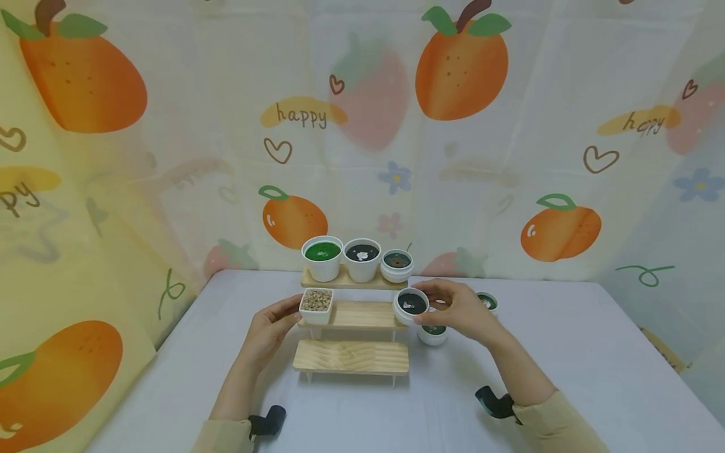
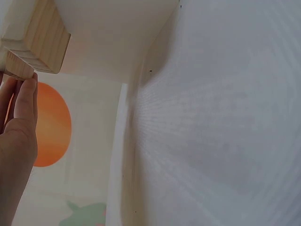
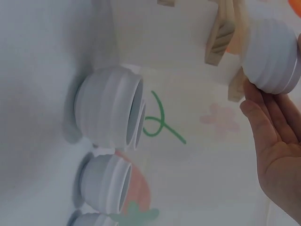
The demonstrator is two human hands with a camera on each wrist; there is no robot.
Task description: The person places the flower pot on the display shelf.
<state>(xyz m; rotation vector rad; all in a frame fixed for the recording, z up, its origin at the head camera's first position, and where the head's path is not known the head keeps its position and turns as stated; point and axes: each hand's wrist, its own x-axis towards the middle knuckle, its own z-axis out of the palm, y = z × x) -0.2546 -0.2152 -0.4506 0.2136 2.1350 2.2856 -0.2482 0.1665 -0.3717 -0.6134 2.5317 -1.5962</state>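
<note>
Head view, taken from the left: the left hand [image 1: 266, 333] has its fingers and thumb against the side of a square pot [image 1: 317, 308] at the left end of the middle shelf [image 1: 362, 314] (whether they truly pinch it, I cannot tell). At that shelf's right end, the right hand [image 1: 464, 311] grasps a round pot [image 1: 411, 305], thumb in front; whether its base touches the shelf is unclear. Small pots [image 1: 433, 338] stand beside the shelf on the table [image 1: 566, 352]. Doing this well likely means keeping the round pot level, seating its whole base, and letting the wrist clear those small pots.
</note>
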